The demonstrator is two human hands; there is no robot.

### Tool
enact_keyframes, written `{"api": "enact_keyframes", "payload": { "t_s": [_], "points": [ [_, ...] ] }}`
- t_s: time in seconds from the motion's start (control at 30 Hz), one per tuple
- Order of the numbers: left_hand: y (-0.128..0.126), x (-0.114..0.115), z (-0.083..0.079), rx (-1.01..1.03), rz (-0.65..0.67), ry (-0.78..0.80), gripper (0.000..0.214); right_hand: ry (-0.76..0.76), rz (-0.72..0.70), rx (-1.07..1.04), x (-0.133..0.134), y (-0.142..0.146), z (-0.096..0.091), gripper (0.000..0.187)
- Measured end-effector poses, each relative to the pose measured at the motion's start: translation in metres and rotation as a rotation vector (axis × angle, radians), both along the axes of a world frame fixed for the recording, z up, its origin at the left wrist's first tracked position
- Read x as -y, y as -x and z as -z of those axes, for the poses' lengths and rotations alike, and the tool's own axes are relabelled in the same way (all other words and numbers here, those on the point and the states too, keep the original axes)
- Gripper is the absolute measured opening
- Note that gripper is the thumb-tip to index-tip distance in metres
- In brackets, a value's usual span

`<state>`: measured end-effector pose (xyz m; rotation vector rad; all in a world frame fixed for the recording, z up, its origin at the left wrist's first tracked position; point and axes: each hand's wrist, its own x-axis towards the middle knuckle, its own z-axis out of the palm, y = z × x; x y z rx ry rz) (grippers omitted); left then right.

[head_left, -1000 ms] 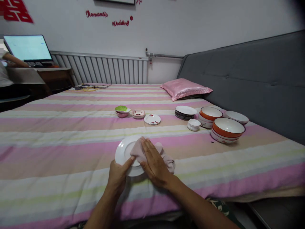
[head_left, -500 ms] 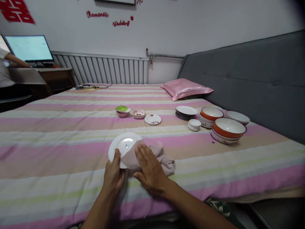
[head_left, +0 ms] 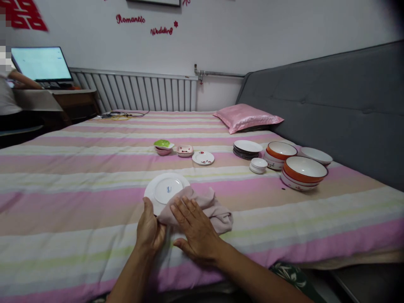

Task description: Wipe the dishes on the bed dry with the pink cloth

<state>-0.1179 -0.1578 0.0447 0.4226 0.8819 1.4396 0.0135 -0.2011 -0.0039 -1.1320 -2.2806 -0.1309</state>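
Note:
A white plate (head_left: 164,185) is bottom side up, with a small blue mark at its centre. My left hand (head_left: 150,229) grips its near left edge, the thumb on the upturned face and the fingers underneath. A pale pink cloth (head_left: 217,210) covers the plate's near right part and trails to the right in folds. On top of that cloth my right hand (head_left: 197,227) lies flat, its fingers stretched out and the thumb apart, pressing it against the plate.
Beyond the hands lie small dishes (head_left: 184,150) and a flowered plate (head_left: 203,158). To the right are stacked plates (head_left: 248,149), small saucers (head_left: 258,165) and orange-rimmed bowls (head_left: 304,172). A pink pillow (head_left: 248,118) rests near the grey headboard (head_left: 341,97). A person (head_left: 9,92) sits far left.
My right hand has slid slightly left and toward me with the cloth, uncovering more of the plate and its blue mark. My left hand keeps its grip on the edge.

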Motion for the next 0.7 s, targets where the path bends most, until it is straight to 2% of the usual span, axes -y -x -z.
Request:
{"api": "enact_keyframes", "payload": {
  "t_s": [0.13, 0.3, 0.53, 0.7],
  "points": [
    [-0.001, 0.003, 0.004, -0.043, 0.026, 0.006, 0.045, -0.018, -0.008, 0.032, 0.000, 0.001, 0.001, 0.072],
    [-0.004, 0.009, 0.006, -0.077, 0.154, 0.037, 0.048, -0.041, -0.011, 0.071, 0.001, 0.001, -0.002, 0.073],
    [-0.012, 0.019, 0.008, -0.017, 0.384, 0.162, 0.054, -0.098, 0.016, 0.108, 0.002, 0.001, -0.003, 0.074],
    [-0.015, 0.020, 0.017, -0.038, 0.320, 0.147, 0.044, -0.119, 0.021, 0.103, 0.001, 0.002, -0.001, 0.071]
  ]
}}
